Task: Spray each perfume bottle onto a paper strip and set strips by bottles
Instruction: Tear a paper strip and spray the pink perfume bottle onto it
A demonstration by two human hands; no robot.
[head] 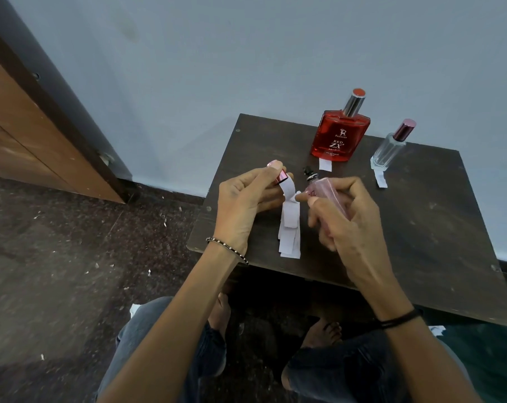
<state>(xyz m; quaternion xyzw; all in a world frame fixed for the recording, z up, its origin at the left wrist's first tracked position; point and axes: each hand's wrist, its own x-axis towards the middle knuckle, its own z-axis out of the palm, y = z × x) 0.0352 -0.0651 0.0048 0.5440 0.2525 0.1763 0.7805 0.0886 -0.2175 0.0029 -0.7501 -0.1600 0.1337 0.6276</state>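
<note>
Table point(421, 228); red bottle point(339, 135); clear bottle point(387, 152); strips point(325, 165)

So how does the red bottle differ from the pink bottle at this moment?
The red bottle stands upright on the table, untouched; the pink bottle is held tilted in the right hand. The red bottle wears its silver cap; the pink bottle's pink cap is off, in the left hand. A paper strip lies at the red bottle's foot; the left hand holds another strip beside the pink bottle. Both are spray bottles.
</note>
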